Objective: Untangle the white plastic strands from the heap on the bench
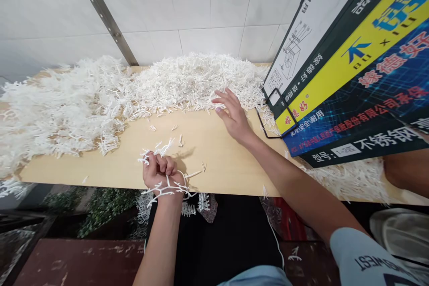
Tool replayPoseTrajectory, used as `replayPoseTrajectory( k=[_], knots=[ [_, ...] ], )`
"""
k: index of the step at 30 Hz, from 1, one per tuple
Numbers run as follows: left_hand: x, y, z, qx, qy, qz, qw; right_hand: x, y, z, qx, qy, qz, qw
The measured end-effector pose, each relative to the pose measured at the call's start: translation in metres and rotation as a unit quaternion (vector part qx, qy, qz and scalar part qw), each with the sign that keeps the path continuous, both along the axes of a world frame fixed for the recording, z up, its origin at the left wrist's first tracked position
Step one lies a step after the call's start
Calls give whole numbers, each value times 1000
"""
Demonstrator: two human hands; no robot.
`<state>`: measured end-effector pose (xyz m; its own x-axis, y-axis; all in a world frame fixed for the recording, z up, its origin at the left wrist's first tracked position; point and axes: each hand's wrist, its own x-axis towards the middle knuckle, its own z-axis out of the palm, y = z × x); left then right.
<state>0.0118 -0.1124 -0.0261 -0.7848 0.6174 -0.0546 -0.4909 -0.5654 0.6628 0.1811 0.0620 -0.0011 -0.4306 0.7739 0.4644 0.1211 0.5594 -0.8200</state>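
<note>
My left hand (163,172) is curled shut around a white plastic branch (167,189) with thin forked twigs. Its twigs stick out above the fingers and hang across the wrist. My right hand (234,118) reaches toward the back with its fingers apart and nothing visible in them. Just beyond those fingers lies a heap of small white plastic sprigs (201,80). A few loose sprig pieces (181,140) are scattered on the wooden board (241,161) between the hands.
Larger white branches (67,103) are piled at left. At right, a big printed box (351,80) stands tilted by a black wire stand (263,127), with another person's arm (405,172) beyond. A metal strip (110,22) leans on the tiled wall. Green foliage (107,208) sits below the board.
</note>
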Motion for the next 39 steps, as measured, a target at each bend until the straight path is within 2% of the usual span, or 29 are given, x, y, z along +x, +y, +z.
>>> replayPoseTrajectory(
  k=[1, 3, 5, 7, 9, 12, 16, 19, 24, 26, 29, 32, 34, 35, 37, 38, 39],
  knots=[
    [0, 0, 0, 1, 9, 1, 1000, -7, -4, -2, 51, -8, 8, 999],
    [1, 0, -1, 0, 27, -2, 1000, -22, -15, -6, 126, -65, 90, 986],
    [3, 1, -1, -4, 37, -3, 999, -38, -28, -11, 202, -146, 180, 952],
    [4, 3, -1, -12, 43, -3, 999, -49, -37, -17, 276, -221, 226, 907],
    [7, 4, 1, -22, 56, -2, 998, -54, -40, -23, 321, -270, 225, 879],
    [11, 6, 3, -33, 81, 4, 996, -50, -35, -28, 325, -286, 197, 880],
    [17, 10, 6, -80, 131, 10, 988, -35, -25, -27, 265, -238, 181, 917],
    [20, 12, 7, -133, 163, -16, 977, -26, -21, -25, 216, -207, 138, 944],
    [21, 13, 6, -172, 187, -37, 966, -19, -8, -21, 124, -150, 120, 974],
    [21, 14, 6, -170, 187, -35, 967, -14, -1, -11, 78, -138, 90, 983],
    [21, 15, 6, -160, 175, -30, 971, 5, -2, 21, 2, -139, 40, 990],
    [20, 15, 7, -151, 158, -21, 976, 40, -34, 57, -92, -202, 49, 974],
    [20, 16, 7, -147, 152, -14, 977, 70, -69, 68, -180, -197, 51, 962],
    [20, 16, 7, -147, 150, -9, 978, 85, -89, 69, -238, -187, 77, 950],
    [20, 17, 6, -146, 148, -5, 978, 111, -122, 61, -350, -179, 167, 904],
    [20, 17, 6, -145, 149, -5, 978, 122, -133, 55, -391, -195, 200, 877],
    [20, 17, 6, -145, 151, -8, 978, 129, -141, 48, -412, -212, 205, 862]
  ],
)
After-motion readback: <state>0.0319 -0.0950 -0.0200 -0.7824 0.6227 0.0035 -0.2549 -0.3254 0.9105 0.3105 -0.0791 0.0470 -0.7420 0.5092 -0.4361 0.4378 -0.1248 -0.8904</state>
